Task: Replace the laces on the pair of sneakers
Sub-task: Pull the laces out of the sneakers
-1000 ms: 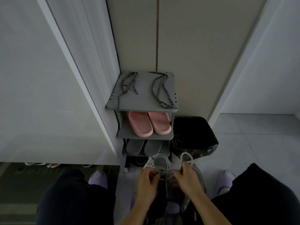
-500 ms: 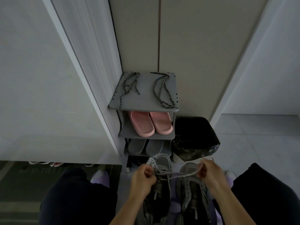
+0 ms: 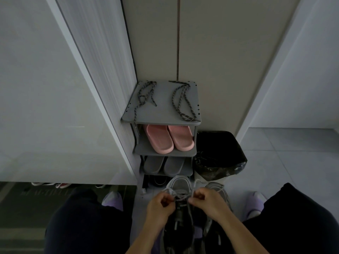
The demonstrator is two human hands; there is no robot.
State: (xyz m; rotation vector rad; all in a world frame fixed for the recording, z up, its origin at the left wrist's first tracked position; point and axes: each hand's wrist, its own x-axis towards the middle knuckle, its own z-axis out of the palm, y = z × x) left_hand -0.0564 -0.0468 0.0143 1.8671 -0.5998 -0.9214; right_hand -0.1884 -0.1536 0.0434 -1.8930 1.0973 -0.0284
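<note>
Two grey sneakers stand on the floor between my knees: the left sneaker (image 3: 179,186) and the right sneaker (image 3: 217,191), partly hidden by my arm. My left hand (image 3: 159,206) and my right hand (image 3: 205,200) are close together over the left sneaker, each pinching a strand of its white lace (image 3: 176,194). Two dark speckled laces lie on the top shelf of the grey shoe rack (image 3: 165,118): one lace on the left (image 3: 145,96), one lace on the right (image 3: 181,101).
Pink slippers (image 3: 168,138) and grey slippers (image 3: 163,165) fill the rack's lower shelves. A bin with a black bag (image 3: 218,154) stands right of the rack. White cabinet panels rise at left, tiled floor lies at right. Purple slippers (image 3: 112,199) are on my feet.
My right hand has moved back left from over the right sneaker to meet my left hand above the left sneaker. The stretched white lace has gone slack into loops.
</note>
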